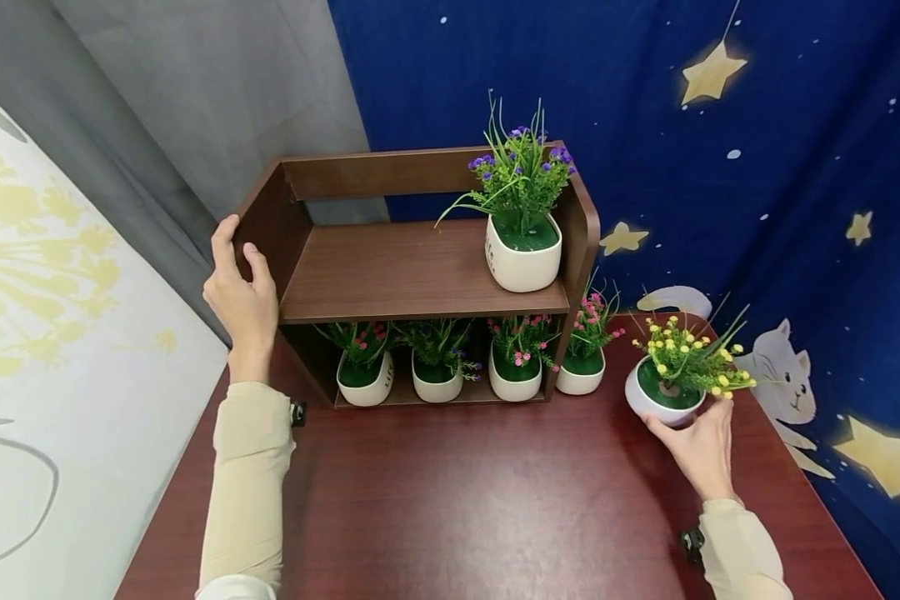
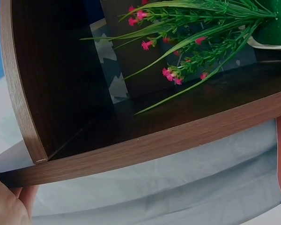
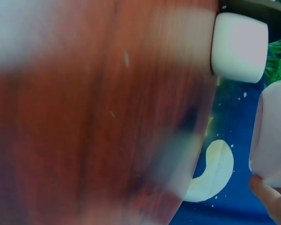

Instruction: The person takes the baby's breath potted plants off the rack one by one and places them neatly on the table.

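Note:
On the right, my right hand (image 1: 701,446) grips a white pot of yellow flowers (image 1: 671,387), thumb on its near side. In the right wrist view the pot (image 3: 274,136) is held above the level of the tabletop, tilted. My left hand (image 1: 243,292) holds the left side panel of a brown two-tier shelf (image 1: 390,271), its thumb and fingers on either side of the board. That hand (image 2: 9,201) shows at the lower left in the left wrist view. A potted plant with purple flowers (image 1: 525,258) stands at the right end of the upper tier.
Several white pots with pink or purple flowers, one of them a pink-flowered plant (image 1: 363,383), stand in the lower tier. Another pink-flowered pot (image 1: 581,375) is on the reddish table (image 1: 450,500), just right of the shelf. A blue star-patterned curtain (image 1: 817,208) hangs behind.

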{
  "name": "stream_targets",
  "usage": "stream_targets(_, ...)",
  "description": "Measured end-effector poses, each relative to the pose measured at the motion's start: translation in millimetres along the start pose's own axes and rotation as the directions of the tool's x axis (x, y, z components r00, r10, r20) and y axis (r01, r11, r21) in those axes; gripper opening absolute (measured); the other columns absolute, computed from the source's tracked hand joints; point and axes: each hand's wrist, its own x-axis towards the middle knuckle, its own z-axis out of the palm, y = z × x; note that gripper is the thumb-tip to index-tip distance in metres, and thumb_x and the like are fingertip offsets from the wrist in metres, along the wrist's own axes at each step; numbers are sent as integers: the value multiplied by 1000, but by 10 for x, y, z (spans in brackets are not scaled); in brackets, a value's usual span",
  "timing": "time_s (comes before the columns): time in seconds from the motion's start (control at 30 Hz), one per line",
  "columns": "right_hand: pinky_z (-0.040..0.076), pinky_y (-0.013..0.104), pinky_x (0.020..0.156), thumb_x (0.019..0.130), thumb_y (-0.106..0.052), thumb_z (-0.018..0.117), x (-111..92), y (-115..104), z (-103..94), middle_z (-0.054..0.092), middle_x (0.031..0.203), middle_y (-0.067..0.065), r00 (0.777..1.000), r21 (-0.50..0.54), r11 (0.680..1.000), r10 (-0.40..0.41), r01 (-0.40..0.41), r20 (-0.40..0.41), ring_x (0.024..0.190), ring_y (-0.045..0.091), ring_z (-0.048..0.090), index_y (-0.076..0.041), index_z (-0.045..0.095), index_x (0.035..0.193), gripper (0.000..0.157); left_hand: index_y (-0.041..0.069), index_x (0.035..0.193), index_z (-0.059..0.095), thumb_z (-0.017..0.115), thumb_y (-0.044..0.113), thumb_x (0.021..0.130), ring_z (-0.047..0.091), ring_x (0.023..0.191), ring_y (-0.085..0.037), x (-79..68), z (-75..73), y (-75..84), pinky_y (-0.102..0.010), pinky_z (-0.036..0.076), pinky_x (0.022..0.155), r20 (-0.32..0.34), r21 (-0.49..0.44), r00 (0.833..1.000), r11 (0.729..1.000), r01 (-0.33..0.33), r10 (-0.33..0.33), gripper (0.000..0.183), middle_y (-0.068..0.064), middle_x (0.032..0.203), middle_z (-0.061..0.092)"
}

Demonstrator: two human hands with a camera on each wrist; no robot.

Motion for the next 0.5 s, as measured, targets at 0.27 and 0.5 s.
stream_targets(0.27,29,51,93,58,-14,85,259,120,163,36,115,29,1000,-33,999,-13,13,7,105,43,41,10,31,125,89,20,130,53,43,22,96,23,44,-20,-1,8,3,-26,19,48,10,7,1000,1000,7,-7,36,-16,73,55)
stream_targets(0.5,27,49,97,61,-15,84,445,205,311,32,116,30,1000,-41,999,-4,4,0,109,43,37,10,29,124,88,21,130,54,44,22,95,22,44,-19,1,9,-8,-26,19,48,6,9,1000,1000,8,-8,36,-15,78,59)
